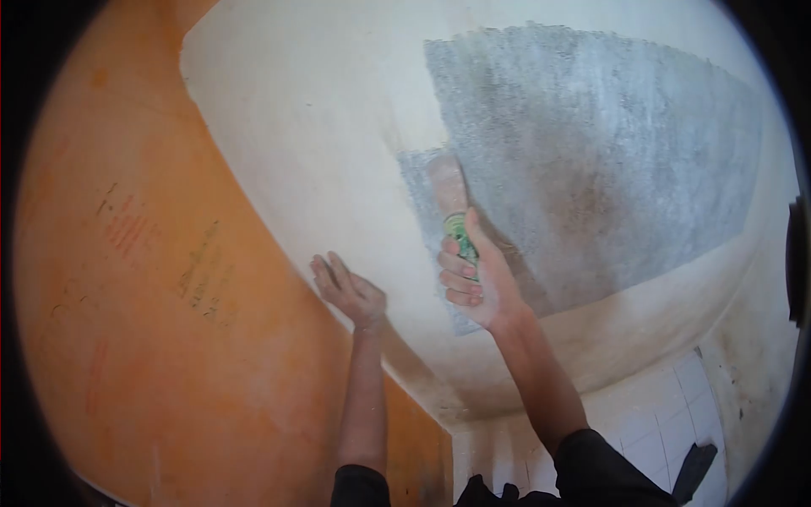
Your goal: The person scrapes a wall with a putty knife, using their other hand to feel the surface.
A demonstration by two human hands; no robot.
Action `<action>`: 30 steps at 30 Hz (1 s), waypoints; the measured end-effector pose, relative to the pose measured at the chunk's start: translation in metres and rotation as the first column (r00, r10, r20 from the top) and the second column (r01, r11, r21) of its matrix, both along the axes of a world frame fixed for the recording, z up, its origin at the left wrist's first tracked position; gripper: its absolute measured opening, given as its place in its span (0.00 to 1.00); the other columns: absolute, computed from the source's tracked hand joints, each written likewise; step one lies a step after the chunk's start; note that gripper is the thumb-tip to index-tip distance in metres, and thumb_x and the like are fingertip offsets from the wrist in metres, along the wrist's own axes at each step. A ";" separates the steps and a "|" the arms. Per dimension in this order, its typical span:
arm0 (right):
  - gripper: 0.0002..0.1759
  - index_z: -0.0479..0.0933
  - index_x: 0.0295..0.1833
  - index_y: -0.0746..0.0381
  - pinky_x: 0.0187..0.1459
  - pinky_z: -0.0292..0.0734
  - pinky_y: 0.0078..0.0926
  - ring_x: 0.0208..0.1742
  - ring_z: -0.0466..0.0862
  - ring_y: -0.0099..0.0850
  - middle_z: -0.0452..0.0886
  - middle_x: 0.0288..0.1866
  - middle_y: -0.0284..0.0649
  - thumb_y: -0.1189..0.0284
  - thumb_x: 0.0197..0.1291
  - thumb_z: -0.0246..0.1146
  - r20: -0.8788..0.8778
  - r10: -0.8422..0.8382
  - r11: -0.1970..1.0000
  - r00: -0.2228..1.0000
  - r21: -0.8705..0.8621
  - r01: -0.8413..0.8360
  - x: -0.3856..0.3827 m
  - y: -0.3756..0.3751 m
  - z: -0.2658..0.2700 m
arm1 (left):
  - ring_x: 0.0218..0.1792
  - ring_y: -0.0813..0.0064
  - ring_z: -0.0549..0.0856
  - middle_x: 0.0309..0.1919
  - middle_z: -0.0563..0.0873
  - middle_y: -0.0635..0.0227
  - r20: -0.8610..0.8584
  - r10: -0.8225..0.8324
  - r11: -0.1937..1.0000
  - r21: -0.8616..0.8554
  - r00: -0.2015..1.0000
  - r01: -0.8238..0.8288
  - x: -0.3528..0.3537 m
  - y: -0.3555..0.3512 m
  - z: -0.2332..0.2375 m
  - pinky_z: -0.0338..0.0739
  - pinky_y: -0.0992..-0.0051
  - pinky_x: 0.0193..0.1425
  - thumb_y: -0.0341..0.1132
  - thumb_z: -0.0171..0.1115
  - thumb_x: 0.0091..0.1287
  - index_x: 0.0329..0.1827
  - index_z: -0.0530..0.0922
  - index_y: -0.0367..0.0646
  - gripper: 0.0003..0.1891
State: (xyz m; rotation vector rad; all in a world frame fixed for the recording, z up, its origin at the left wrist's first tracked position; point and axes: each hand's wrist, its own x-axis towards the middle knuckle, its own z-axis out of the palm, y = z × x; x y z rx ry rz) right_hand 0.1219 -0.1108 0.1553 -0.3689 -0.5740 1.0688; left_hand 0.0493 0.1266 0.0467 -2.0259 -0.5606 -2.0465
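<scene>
My right hand (pixel 477 275) is wrapped round the green handle of a scraper (pixel 448 182), whose broad blade points up and lies against the wall at the left part of a grey patch (pixel 608 160). White wall surface (pixel 321 127) surrounds the patch. To the left, my left hand (pixel 349 291) is raised near the border between white and orange, fingers extended, with nothing visible in it. Whether its palm touches the wall is hard to tell.
An orange wall (pixel 152 338) with red and dark scribbles fills the left side. White tiles (pixel 650 431) show at the lower right, with a dark object (pixel 695 473) in front of them. Another dark object (pixel 796 262) stands at the right edge.
</scene>
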 end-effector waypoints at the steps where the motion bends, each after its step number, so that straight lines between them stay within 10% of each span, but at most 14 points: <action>1: 0.28 0.66 0.31 0.52 0.09 0.45 0.14 0.10 0.52 0.15 0.56 0.14 0.22 0.40 0.71 0.46 0.023 0.029 1.000 0.999 0.008 -0.029 0.003 -0.001 0.001 | 0.74 0.43 0.59 0.73 0.61 0.41 0.007 0.017 1.000 0.018 1.000 -0.017 0.001 0.001 -0.001 0.53 0.51 0.75 0.41 0.37 0.78 0.73 0.64 0.30 0.27; 10: 0.28 0.65 0.31 0.52 0.10 0.45 0.14 0.10 0.52 0.16 0.55 0.15 0.22 0.39 0.70 0.47 0.019 0.054 0.997 0.998 -0.061 -0.052 0.010 -0.009 -0.012 | 0.75 0.45 0.60 0.73 0.62 0.42 0.038 -0.009 0.997 0.073 0.999 0.006 0.004 0.004 0.002 0.53 0.51 0.76 0.40 0.36 0.77 0.73 0.64 0.31 0.27; 15: 0.27 0.66 0.32 0.53 0.08 0.46 0.13 0.09 0.53 0.15 0.57 0.14 0.22 0.42 0.73 0.45 0.090 -0.006 0.998 0.996 0.067 0.000 0.008 0.009 0.069 | 0.75 0.45 0.60 0.73 0.62 0.41 0.016 -0.041 0.994 0.098 0.999 0.039 0.000 0.002 0.004 0.53 0.51 0.77 0.39 0.36 0.77 0.73 0.64 0.30 0.27; 21: 0.26 0.66 0.31 0.53 0.08 0.47 0.14 0.10 0.54 0.15 0.58 0.17 0.22 0.43 0.73 0.46 -0.002 0.084 0.996 0.996 0.002 -0.084 0.002 -0.018 -0.023 | 0.74 0.44 0.60 0.73 0.63 0.42 0.013 0.045 0.998 0.035 0.999 -0.046 0.001 0.004 -0.001 0.54 0.51 0.76 0.36 0.38 0.76 0.71 0.67 0.31 0.26; 30: 0.26 0.65 0.32 0.54 0.09 0.45 0.13 0.10 0.52 0.15 0.57 0.17 0.22 0.44 0.74 0.45 -0.001 0.034 0.998 0.999 -0.055 -0.034 0.005 -0.020 -0.001 | 0.74 0.45 0.61 0.72 0.65 0.44 0.019 0.031 0.999 0.039 0.999 -0.032 0.000 0.006 0.001 0.54 0.52 0.76 0.33 0.40 0.73 0.71 0.67 0.32 0.26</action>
